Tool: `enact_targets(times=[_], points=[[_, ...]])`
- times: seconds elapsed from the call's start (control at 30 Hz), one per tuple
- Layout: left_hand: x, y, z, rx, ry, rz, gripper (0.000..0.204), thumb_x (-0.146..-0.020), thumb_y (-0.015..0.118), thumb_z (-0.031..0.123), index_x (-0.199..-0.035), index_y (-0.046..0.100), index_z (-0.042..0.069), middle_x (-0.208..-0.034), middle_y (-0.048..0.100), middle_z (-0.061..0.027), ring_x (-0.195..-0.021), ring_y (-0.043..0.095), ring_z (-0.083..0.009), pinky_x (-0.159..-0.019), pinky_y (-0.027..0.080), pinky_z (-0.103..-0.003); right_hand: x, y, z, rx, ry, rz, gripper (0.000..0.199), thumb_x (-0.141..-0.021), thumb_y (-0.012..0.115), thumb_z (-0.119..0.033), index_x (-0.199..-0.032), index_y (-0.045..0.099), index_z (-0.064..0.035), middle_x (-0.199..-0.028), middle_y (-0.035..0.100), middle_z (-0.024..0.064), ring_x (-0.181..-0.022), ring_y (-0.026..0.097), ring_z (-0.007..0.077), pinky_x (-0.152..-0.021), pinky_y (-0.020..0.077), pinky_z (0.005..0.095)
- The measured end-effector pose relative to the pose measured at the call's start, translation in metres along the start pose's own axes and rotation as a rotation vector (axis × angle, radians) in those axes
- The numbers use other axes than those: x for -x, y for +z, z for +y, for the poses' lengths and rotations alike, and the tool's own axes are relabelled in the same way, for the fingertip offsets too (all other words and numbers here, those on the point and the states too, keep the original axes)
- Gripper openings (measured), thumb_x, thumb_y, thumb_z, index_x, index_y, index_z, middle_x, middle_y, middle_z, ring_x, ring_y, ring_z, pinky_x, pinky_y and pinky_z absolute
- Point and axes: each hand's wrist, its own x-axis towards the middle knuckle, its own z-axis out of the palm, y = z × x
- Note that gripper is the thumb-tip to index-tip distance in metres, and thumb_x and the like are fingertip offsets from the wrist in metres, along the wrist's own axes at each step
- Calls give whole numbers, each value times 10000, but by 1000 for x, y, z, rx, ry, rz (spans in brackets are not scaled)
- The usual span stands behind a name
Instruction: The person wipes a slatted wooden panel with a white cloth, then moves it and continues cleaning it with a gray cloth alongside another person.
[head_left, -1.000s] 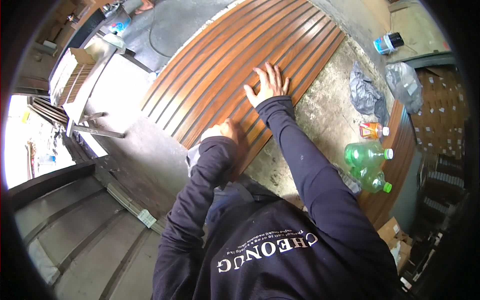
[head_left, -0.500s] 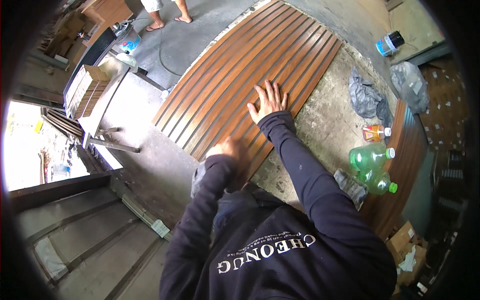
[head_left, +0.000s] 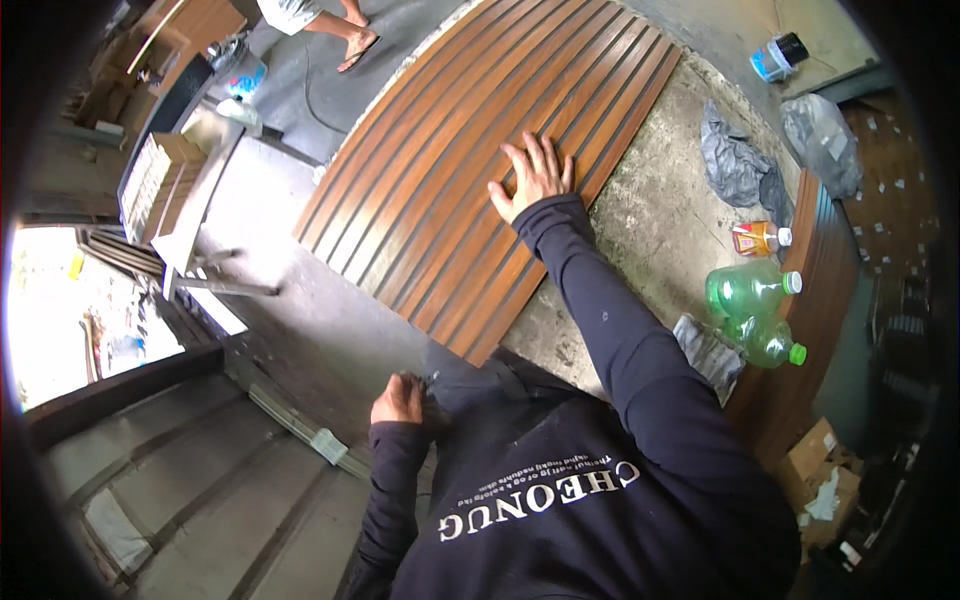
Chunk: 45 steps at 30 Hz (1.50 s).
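Observation:
A brown wood-grain slatted panel (head_left: pixel 420 200) with dark grooves lies over a rough, stained work surface (head_left: pixel 650 170). My right hand (head_left: pixel 538 180) rests flat on the panel near its right edge, fingers spread, holding nothing. Off the panel's near corner, beside my body, is my left hand (head_left: pixel 400 398). Its fingers are curled and point away; whatever is in them, if anything, is hidden.
Right of the panel are a crumpled grey cloth (head_left: pixel 735 155), an amber bottle (head_left: pixel 758 238) and green plastic bottles (head_left: pixel 745 290). A bench (head_left: pixel 205 180) with stacked boards stands left. Beyond, a person in sandals (head_left: pixel 345 35) stands near a cable and a bucket (head_left: pixel 245 75).
My left hand has come off the panel's near end, back toward my body. My right hand stays flat on the panel. The other person's feet have shifted.

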Motion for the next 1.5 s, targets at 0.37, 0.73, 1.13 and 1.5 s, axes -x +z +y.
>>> enact_targets(times=[0.37,0.73,1.13,1.5], points=[[-25,55,52,-10,380,46,129,-849,506,247,-875,543,126,-770,621,-126,-654,611,-322,-569,483,-417,2,14,13,7,-31,23,579,-744,611,-418,-1259,456,-205,-1402,314,92,-1331,214,307,-1067,126,565],[-30,47,77,-49,430,98,92,-817,557,157,-895,559,109,-751,613,-114,-657,608,-312,-578,484,-396,1,14,11,7,-38,30,589,-737,620,-417,-1264,454,-210,-1406,313,93,-1332,221,300,-1065,132,567],[-56,60,95,-178,320,-30,162,-843,512,262,-878,524,105,-784,619,-146,-709,606,-348,-602,479,-437,1,18,4,26,-48,46,583,-757,612,-428,-1272,449,-209,-1400,316,101,-1326,228,304,-1058,161,562],[-10,-155,142,-419,452,39,157,-766,615,142,-911,593,85,-829,644,-122,-720,627,-284,-616,485,-365,1,-6,71,42,193,39,693,-718,604,-592,-1295,412,-259,-1452,236,70,-1358,146,285,-1044,72,624]])
